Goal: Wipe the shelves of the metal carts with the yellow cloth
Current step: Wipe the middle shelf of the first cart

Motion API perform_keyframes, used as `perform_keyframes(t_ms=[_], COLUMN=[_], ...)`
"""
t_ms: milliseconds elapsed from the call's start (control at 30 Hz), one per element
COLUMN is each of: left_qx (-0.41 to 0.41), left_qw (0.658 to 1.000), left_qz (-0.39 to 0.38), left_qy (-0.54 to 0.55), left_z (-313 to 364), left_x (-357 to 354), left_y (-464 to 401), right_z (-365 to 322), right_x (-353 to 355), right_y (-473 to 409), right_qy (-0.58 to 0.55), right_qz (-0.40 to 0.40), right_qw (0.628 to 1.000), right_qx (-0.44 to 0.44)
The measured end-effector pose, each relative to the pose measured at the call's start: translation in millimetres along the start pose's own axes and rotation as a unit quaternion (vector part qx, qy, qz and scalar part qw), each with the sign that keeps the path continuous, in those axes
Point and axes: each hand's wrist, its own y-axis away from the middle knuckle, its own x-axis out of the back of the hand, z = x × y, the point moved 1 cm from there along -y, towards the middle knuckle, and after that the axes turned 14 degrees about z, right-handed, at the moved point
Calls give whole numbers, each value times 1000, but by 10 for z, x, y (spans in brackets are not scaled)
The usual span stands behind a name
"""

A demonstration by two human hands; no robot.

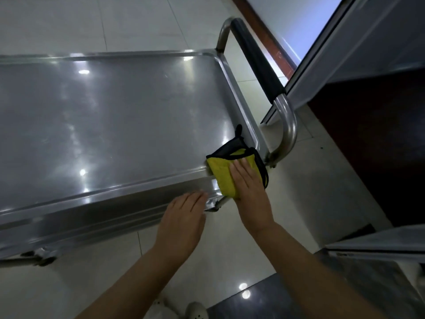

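Pressing our right hand [249, 189], fingers flat together, onto the yellow cloth [222, 178] at the cart's top shelf [115, 123] corner, we wipe its rim; our left hand [181, 217], fingers straight, steadies the side.

Head camera, looking steeply down, close over cart shelf [119, 125] (wide-angle)

Glossy steel shelf [115, 125], fuzzy yellow cloth [222, 174]

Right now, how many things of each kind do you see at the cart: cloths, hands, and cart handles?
Yellow cloth: 1
Hands: 2, left hand and right hand
Cart handle: 1
Total: 4
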Motion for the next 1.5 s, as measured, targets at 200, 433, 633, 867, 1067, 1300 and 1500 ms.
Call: perform_keyframes(t_ms=[200, 433, 633, 867, 1067, 1300, 1500], left_qx=[110, 193, 152, 114, 119, 41, 22], left_qw=[982, 969, 979, 982, 966, 953, 945], left_qz=[-38, -96, -138, -103, -131, -211, -216], left_qy=[147, 125, -12, -108, -188, -212, -246], left_z=[20, -274, -875, -1448, -1863, -2051, -2133], left_x=[-247, -1040, -1729, -2020, -2088, -2219, -2173], left_y=[122, 516, 545, 240, 56, -97, -79], right_z=[-271, -92, 327, 705, 854, 1007, 1132], right_x=[-104, -728, -1273, -1632, -2202, -2409, -2741], right_y=[596, 1257, 1404, 837, 868, 731, 474], right_qy=[-116, -189, -287, -78, 67, 65, 74], right_qz=[26, -52, -21, 22, -284, -287, -249], right_qw=[987, 906, 821, 977, 953, 954, 963], right_qx=[-104, -376, -493, -195, -80, -60, -70])
